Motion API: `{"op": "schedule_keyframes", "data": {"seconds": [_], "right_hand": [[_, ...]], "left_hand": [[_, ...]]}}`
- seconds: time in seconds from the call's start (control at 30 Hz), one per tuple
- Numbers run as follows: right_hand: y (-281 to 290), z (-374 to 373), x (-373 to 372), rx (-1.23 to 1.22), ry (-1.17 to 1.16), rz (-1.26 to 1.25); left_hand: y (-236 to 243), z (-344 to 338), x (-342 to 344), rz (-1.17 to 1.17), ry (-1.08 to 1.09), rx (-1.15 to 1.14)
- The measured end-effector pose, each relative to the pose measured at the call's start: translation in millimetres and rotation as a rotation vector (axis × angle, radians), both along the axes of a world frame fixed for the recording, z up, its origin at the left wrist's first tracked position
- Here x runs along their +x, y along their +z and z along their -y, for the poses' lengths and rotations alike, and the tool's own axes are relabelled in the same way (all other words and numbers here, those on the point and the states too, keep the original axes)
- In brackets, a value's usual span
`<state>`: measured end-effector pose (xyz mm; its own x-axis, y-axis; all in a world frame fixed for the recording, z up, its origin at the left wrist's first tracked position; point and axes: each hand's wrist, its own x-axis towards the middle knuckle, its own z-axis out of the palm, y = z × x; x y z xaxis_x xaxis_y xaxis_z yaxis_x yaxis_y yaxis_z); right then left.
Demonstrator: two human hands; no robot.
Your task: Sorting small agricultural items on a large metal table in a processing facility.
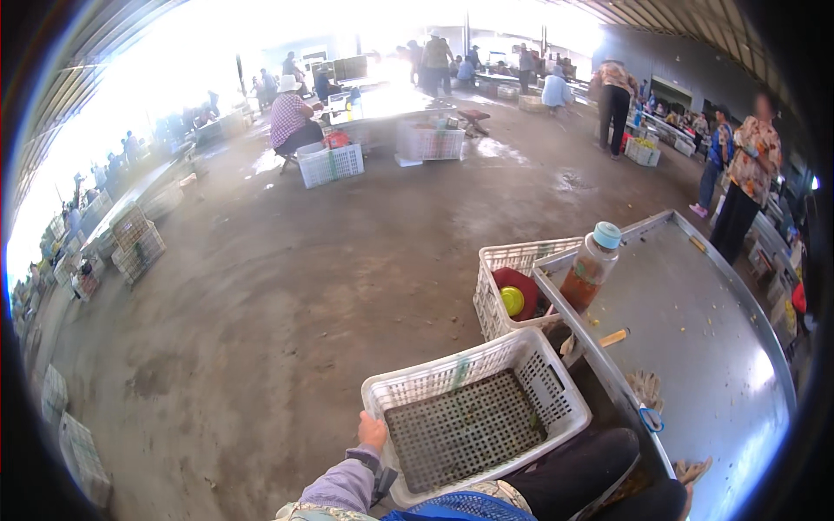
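Note:
My left hand (372, 431) is closed round the left rim of a white plastic crate (563, 395). The crate has lattice walls and a dark lattice floor with a few small green bits on it. It sits tilted beside my dark-trousered knees (582, 469). At the lower right, against the near edge of the metal table (695, 339), a small skin-coloured patch (689, 501) shows that seems to be part of my right hand; its fingers cannot be made out. Just above it lies a tan glove-like thing (692, 470).
A second white crate (491, 300) holds a red thing (521, 282) and a yellow-green round thing (512, 300). On the table stand a blue-lidded bottle (591, 267), a yellow-handled tool (614, 337) and a knitted glove (645, 389). People and crates (332, 165) are farther off.

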<state>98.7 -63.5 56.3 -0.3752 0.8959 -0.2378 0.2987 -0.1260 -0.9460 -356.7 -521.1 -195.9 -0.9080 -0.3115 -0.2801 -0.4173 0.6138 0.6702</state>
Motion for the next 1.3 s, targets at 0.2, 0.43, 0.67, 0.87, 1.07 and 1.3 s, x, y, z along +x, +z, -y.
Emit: {"op": "schedule_keyframes", "data": {"seconds": [0.2,0.43,0.67,0.87,1.07,1.3], "right_hand": [[1,-18,-19,0.027,0.068,-0.081],[0,-34,-40,0.047,0.136,-0.185],[-29,-34,-69,-0.015,0.216,-0.349],[-63,-36,-100,-0.109,0.272,-0.467],[-47,-3,-141,0.093,0.365,-0.336],[-94,-44,-154,-0.334,0.259,-0.330]], "left_hand": [[-33,77,20,-0.133,0.198,0.006],[-18,231,81,-0.228,0.420,-0.177],[10,262,134,-0.105,0.485,-0.661],[16,171,72,-0.383,-0.062,-0.405],[53,15,72,-0.255,-0.768,0.047],[35,-42,115,0.008,-0.827,-0.068]]}}
